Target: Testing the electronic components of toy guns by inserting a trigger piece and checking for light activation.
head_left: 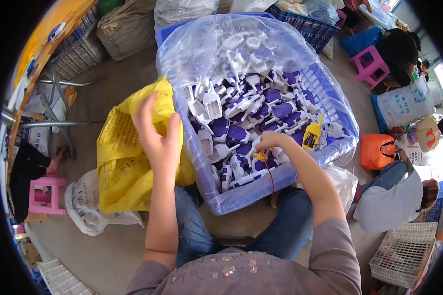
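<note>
My left hand (157, 135) is raised with fingers and thumb spread, holding nothing, in front of a yellow woven sack (123, 152) left of the crate. My right hand (274, 140) reaches into the front of a blue-violet plastic crate (184, 128) lined with clear film. Its fingers are bent together; what they grip, if anything, is hidden. Just below them is a small orange-yellow piece (260, 157), with a red cord (271, 179) hanging over the rim. White and purple plastic parts (238, 133) fill the crate. A yellow part with a dark panel (312, 133) lies among them, to the right.
Clear plastic film (206, 49) covers the crate's far end. Pink stools (371, 66) and seated people are at both sides. An orange bag (377, 151) stands to the right. A white sack (91, 201) lies at left, and a white basket (401, 253) at lower right.
</note>
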A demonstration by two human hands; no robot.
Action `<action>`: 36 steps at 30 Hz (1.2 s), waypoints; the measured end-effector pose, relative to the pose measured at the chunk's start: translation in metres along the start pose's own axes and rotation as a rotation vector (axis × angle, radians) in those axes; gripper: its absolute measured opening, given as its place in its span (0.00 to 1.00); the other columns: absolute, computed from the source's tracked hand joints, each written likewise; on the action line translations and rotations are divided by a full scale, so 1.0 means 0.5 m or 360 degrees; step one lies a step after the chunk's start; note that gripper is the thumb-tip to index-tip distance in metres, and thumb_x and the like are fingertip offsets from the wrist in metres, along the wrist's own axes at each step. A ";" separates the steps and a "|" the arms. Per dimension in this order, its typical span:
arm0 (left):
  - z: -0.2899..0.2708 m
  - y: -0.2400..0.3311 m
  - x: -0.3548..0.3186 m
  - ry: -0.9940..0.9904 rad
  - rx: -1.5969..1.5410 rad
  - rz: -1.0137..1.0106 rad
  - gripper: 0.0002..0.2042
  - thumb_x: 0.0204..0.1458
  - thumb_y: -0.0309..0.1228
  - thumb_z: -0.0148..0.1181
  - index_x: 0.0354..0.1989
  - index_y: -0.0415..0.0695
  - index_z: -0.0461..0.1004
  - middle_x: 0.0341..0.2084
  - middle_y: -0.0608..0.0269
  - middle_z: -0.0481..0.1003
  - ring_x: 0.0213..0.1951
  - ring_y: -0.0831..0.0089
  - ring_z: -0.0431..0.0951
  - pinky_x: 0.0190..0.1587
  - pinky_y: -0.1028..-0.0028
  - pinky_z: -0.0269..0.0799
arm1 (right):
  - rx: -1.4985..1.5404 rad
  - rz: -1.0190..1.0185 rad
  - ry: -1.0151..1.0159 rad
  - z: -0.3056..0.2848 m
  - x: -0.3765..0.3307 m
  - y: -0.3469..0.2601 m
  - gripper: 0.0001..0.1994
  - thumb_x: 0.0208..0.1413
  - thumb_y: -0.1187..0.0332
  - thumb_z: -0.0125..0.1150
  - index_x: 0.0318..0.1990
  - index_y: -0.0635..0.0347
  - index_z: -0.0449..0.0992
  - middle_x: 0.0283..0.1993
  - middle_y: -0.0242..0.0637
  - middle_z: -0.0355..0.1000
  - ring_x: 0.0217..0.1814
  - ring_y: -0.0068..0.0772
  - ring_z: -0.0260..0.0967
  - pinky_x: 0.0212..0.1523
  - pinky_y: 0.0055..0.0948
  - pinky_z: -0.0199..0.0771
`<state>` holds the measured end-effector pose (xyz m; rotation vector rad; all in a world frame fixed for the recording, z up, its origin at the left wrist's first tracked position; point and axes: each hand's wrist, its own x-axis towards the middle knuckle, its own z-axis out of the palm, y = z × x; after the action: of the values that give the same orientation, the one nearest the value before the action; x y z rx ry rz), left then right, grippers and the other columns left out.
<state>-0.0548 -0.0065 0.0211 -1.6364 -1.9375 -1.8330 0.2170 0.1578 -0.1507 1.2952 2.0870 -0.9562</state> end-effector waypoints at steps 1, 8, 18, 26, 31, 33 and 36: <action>0.004 -0.002 0.001 -0.0033 0.0009 0.0150 0.20 0.43 0.22 0.58 0.48 0.40 0.67 0.47 0.56 0.68 0.51 0.62 0.67 0.55 0.68 0.58 | 0.0211 -0.0074 0.0021 -0.028 -0.024 -0.011 0.22 0.37 0.50 0.56 0.27 0.62 0.80 0.22 0.41 0.73 0.24 0.36 0.70 0.29 0.29 0.71; 0.046 0.060 -0.045 -0.0984 0.0153 0.0405 0.54 0.28 0.47 0.72 0.64 0.44 0.45 0.57 0.43 0.54 0.59 0.47 0.55 0.59 0.55 0.50 | 0.2342 -0.0993 -0.0243 -0.106 -0.281 -0.120 0.23 0.52 0.61 0.49 0.51 0.70 0.63 0.39 0.49 0.71 0.45 0.41 0.70 0.46 0.38 0.72; 0.070 0.051 -0.072 -0.1256 -0.1751 -0.1378 0.33 0.47 0.57 0.54 0.55 0.46 0.59 0.39 0.56 0.72 0.34 0.66 0.78 0.36 0.67 0.76 | 0.2751 -0.0941 0.0298 -0.069 -0.383 -0.285 0.15 0.59 0.57 0.41 0.31 0.58 0.68 0.26 0.35 0.67 0.22 0.24 0.66 0.17 0.17 0.64; 0.101 0.064 -0.074 -0.1086 -0.1911 -0.1746 0.36 0.48 0.66 0.36 0.50 0.47 0.67 0.41 0.61 0.72 0.41 0.70 0.75 0.41 0.68 0.74 | 0.0938 -0.0949 0.1418 -0.039 -0.366 -0.290 0.09 0.53 0.66 0.53 0.30 0.64 0.66 0.21 0.37 0.64 0.24 0.23 0.63 0.26 0.27 0.63; 0.110 0.052 -0.083 -0.1206 -0.1700 -0.1731 0.27 0.55 0.57 0.41 0.48 0.45 0.68 0.40 0.65 0.72 0.42 0.78 0.73 0.46 0.77 0.67 | 0.0258 -0.0972 0.1676 -0.024 -0.365 -0.298 0.06 0.50 0.67 0.54 0.29 0.59 0.68 0.17 0.44 0.66 0.19 0.47 0.68 0.20 0.38 0.66; 0.112 0.054 -0.089 -0.1172 -0.1658 -0.1719 0.28 0.55 0.57 0.41 0.48 0.45 0.68 0.39 0.64 0.72 0.40 0.76 0.74 0.43 0.76 0.70 | 0.0202 -0.0930 0.1742 -0.017 -0.356 -0.301 0.06 0.49 0.67 0.54 0.28 0.58 0.67 0.16 0.43 0.66 0.17 0.46 0.67 0.19 0.37 0.66; 0.120 0.050 -0.110 -0.1095 -0.1558 -0.1777 0.27 0.55 0.57 0.39 0.45 0.44 0.69 0.34 0.63 0.74 0.34 0.74 0.76 0.35 0.75 0.73 | 0.0122 -0.0882 0.1920 -0.001 -0.328 -0.300 0.06 0.49 0.66 0.55 0.27 0.57 0.66 0.14 0.40 0.66 0.14 0.42 0.66 0.16 0.35 0.64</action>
<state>0.0231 -0.0036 -0.0138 -1.5393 -2.8571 -3.4119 0.1504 0.0223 0.0124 1.5598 3.4780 -0.4146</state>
